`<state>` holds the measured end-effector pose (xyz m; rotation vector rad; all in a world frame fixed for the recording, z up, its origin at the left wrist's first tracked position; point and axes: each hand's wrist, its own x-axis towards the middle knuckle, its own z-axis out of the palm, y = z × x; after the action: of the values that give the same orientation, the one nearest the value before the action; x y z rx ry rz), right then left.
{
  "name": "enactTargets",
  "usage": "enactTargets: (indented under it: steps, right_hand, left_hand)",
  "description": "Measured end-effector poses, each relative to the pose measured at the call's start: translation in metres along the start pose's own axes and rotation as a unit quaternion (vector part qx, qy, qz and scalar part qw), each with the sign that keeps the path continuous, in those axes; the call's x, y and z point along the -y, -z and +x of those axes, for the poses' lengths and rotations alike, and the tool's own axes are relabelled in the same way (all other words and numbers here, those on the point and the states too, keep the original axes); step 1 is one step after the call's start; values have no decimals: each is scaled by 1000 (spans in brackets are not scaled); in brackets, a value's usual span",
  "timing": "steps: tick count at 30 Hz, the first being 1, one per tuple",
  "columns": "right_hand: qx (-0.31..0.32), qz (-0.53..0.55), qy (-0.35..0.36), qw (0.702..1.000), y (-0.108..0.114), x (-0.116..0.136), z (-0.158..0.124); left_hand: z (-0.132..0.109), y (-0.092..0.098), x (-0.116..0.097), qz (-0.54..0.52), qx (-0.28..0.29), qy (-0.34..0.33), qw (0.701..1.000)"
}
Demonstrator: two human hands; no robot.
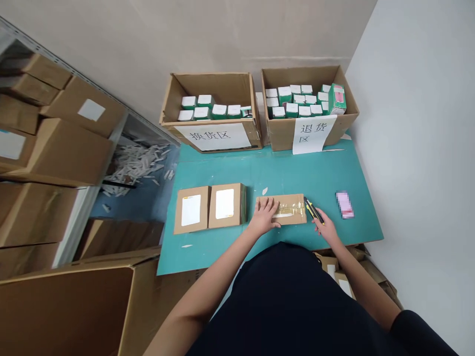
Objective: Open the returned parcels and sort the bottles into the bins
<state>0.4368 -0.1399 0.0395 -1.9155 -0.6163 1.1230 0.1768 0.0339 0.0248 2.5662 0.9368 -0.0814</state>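
- Dark shirt [282, 296] filling the bottom of the view, and both bare forearms reaching out past it!
- Left hand [264, 216] flat on the taped cardboard parcel [287, 208], grip released, pinning it to the teal worktop [282, 173] right in front of the person.
- Right hand [326, 228], grip clenched on a yellow-and-black utility knife [313, 210], its tip just at the parcel's taped end.
- Looked like the tape-opening step; the next move called for the blade along that tape.
- Two white-labelled cartons [210, 210] just left of the parcel, a blurred pink card [344, 204] off to the right.
- Up top, the open carton [211, 86] was signed 换货区, its neighbour [304, 76] 退货区; both held white-topped green boxes [293, 101]. No brand readable.
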Motion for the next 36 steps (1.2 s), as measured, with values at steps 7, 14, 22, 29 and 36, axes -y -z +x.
enactTargets:
  steps: [7,14,22,29,36]
  right_hand:
    - [63,-66,4,996,25,3,-1]
    - [107,-77,-19,991,46,11,-1]
    - [151,-100,-50,982,49,21,0]
    - [158,-128,-64,977,46,17,-12]
    - [147,-155,-26,977,49,12,-15]
  left_hand:
    - [-3,-1,-7,9,10,-39,999]
    - [-3,-10,-15,13,-1,-22,1000]
    - [-4,-14,-14,33,-23,-26,999]
    - [-4,-19,-13,49,-39,-31,998]
    - [-5,-24,-10,44,-60,-41,996]
